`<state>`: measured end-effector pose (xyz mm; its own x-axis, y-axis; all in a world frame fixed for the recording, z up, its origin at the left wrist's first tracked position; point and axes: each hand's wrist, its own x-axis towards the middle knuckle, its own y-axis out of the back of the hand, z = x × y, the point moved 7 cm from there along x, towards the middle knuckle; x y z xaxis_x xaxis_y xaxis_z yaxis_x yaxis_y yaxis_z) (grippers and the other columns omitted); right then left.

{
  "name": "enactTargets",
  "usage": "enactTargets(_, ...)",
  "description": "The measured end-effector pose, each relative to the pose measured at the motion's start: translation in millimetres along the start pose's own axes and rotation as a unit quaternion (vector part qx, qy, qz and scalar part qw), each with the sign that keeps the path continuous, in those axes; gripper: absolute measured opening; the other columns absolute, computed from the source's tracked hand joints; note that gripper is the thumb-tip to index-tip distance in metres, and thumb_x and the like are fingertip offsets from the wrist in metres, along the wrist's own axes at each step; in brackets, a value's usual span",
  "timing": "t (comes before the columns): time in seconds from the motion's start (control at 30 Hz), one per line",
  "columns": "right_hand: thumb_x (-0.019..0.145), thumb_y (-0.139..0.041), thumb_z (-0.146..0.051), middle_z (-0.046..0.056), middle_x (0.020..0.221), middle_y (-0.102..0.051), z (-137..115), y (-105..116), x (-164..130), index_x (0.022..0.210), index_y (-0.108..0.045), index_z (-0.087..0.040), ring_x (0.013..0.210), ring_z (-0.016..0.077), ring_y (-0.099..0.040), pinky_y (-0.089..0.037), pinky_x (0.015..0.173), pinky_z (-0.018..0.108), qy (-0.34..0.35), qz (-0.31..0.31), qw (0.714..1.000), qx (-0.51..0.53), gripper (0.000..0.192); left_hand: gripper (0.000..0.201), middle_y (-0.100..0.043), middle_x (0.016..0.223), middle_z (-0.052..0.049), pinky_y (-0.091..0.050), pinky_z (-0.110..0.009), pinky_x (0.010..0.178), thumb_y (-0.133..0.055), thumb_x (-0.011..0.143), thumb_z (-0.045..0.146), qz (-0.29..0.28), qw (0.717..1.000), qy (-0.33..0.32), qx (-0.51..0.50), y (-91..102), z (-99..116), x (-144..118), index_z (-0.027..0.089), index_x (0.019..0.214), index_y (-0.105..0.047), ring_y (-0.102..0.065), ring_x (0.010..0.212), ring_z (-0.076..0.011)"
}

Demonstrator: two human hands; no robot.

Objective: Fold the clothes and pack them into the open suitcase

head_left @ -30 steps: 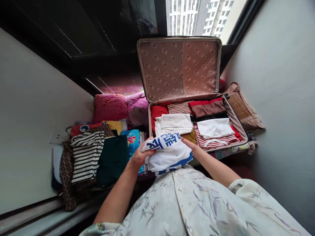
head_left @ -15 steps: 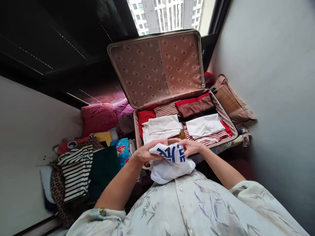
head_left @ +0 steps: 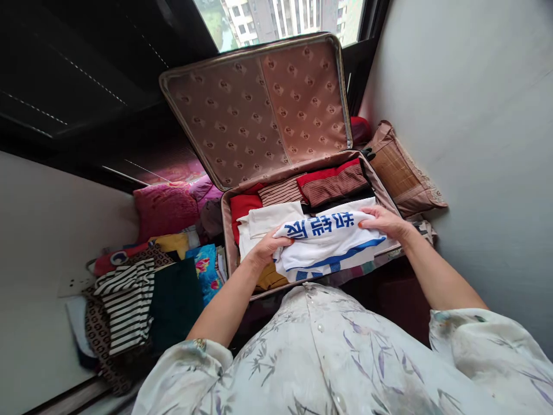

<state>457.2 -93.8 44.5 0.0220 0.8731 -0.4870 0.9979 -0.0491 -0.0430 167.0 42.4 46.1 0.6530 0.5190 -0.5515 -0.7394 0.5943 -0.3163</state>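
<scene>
- Since the earlier frame the white garment with blue print (head_left: 328, 239) has left the spot against my shirt and now lies spread across the near half of the open suitcase (head_left: 227, 230), on top of the folded clothes.
- My left hand (head_left: 265, 248) closes its grip on the garment's left end, fingers curled over the fabric.
- My right hand (head_left: 384, 222) presses flat on the right end, fingers together, close to the suitcase's right rim.
- The garment's lower hem runs along the near rim; a mustard piece (head_left: 270, 278) shows at its left corner.
- I see the raised lid (head_left: 259, 109) closing off the far side.
- The grey wall (head_left: 466, 115) and a woven cushion (head_left: 400, 170) crowd the right.
- Left of the suitcase, a striped top (head_left: 127, 305) and other folded piles fill the ledge.
</scene>
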Motion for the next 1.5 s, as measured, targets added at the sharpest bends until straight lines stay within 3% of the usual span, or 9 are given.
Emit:
enactTargets(0.2, 0.065, -0.080, -0.036, -0.004, 0.067, -0.064, -23.8, 37.7, 11.0, 0.084, -0.066, -0.018, 0.052, 0.0079, -0.052, -0.035, 0.045, 0.017, -0.023, 0.025, 0.997, -0.067, 0.030, 0.058, -0.074, 0.086, -0.005, -0.051, -0.025, 0.064, -0.086, 0.049, 0.021, -0.010, 1.000, 0.002, -0.021, -26.5, -14.2, 31.5, 0.013, 0.105, -0.070, -0.064, 0.068, -0.0160)
enactTargets(0.47, 0.070, -0.073, -0.039, -0.001, 0.075, -0.069, 13.3, 46.9, 26.8, 0.097, -0.073, -0.016, 0.059, 0.0103, -0.054, -0.038, 0.053, 0.020, -0.017, -0.045, 0.990, -0.133, 0.035, 0.055, -0.072, 0.094, -0.006, -0.051, -0.028, 0.072, -0.080, 0.057, 0.022, -0.025, 0.999, 0.028, -0.001, -26.9, -57.4, 38.2, 0.015, 0.109, -0.063, -0.066, 0.078, -0.0185)
enactTargets(0.67, 0.062, -0.072, -0.027, -0.002, 0.059, -0.059, 55.3, 42.7, 61.8, 0.062, -0.060, -0.019, 0.061, 0.0127, -0.051, -0.036, 0.060, 0.023, -0.015, 0.022, 0.938, -0.345, 0.015, 0.021, -0.064, 0.079, -0.002, -0.045, -0.028, 0.075, -0.067, 0.065, 0.013, 0.121, 0.932, -0.027, 0.339, -14.9, -94.0, 67.4, 0.017, 0.083, -0.058, -0.059, 0.079, -0.0182)
enactTargets(0.77, 0.064, -0.071, -0.025, -0.002, 0.060, -0.059, 62.6, 42.7, 66.2, 0.063, -0.059, -0.019, 0.062, 0.0131, -0.050, -0.035, 0.061, 0.024, -0.008, 0.040, 0.934, -0.355, 0.013, 0.016, -0.063, 0.078, -0.002, -0.043, -0.029, 0.076, -0.066, 0.069, 0.013, 0.141, 0.895, -0.054, 0.420, -15.1, -94.4, 68.5, 0.019, 0.081, -0.058, -0.057, 0.078, -0.0189)
enactTargets(1.03, 0.075, -0.065, -0.041, -0.001, 0.072, -0.065, 45.3, 64.8, 83.0, 0.091, -0.073, -0.017, 0.062, 0.0137, -0.052, -0.040, 0.062, 0.024, 0.016, 0.017, 0.956, -0.294, 0.030, 0.028, -0.066, 0.085, -0.003, -0.046, -0.026, 0.071, -0.067, 0.072, 0.025, 0.108, 0.954, -0.085, 0.265, 10.5, -51.0, 80.4, 0.016, 0.098, -0.063, -0.060, 0.078, -0.0185)
enactTargets(1.13, 0.082, -0.060, -0.037, 0.011, 0.101, -0.071, 29.1, 71.0, 89.1, 0.111, -0.072, -0.015, 0.093, 0.0249, -0.061, -0.047, 0.082, 0.034, 0.041, 0.201, 0.892, -0.402, 0.038, 0.039, -0.071, 0.107, -0.013, -0.051, -0.037, 0.090, -0.062, 0.080, 0.020, 0.217, 0.899, -0.080, 0.373, 29.4, -33.4, 90.4, 0.012, 0.118, -0.062, -0.065, 0.100, -0.0268)
enactTargets(1.23, 0.092, -0.053, -0.040, 0.024, 0.150, -0.049, 22.5, 51.6, 77.1, 0.143, -0.058, -0.013, 0.133, 0.0406, -0.043, -0.040, 0.104, 0.055, 0.065, 0.338, 0.805, -0.483, 0.058, 0.056, -0.053, 0.148, -0.025, -0.037, -0.052, 0.114, -0.060, 0.089, 0.023, 0.307, 0.788, -0.118, 0.520, 27.9, -24.5, 83.3, 0.008, 0.142, -0.053, -0.047, 0.139, -0.0381)
enactTargets(1.33, 0.098, -0.046, -0.050, 0.023, 0.168, -0.022, 38.5, 14.8, 68.6, 0.158, -0.041, -0.018, 0.150, 0.0469, -0.019, -0.028, 0.111, 0.067, 0.073, 0.339, 0.775, -0.528, 0.068, 0.071, -0.021, 0.170, -0.021, -0.016, -0.064, 0.123, -0.061, 0.094, 0.038, 0.274, 0.701, -0.176, 0.634, 3.9, -38.3, 76.9, 0.015, 0.158, -0.040, -0.012, 0.158, -0.0423)
enactTargets(1.5, 0.096, -0.049, -0.058, 0.017, 0.173, -0.006, 91.7, -24.8, 78.7, 0.162, -0.035, -0.031, 0.154, 0.0503, -0.005, -0.017, 0.112, 0.076, 0.033, 0.264, 0.784, -0.561, 0.072, 0.080, -0.010, 0.174, -0.014, -0.003, -0.078, 0.117, -0.065, 0.091, 0.054, 0.133, 0.667, -0.153, 0.716, -16.1, -96.1, 92.1, 0.030, 0.162, -0.036, 0.001, 0.157, -0.0486)
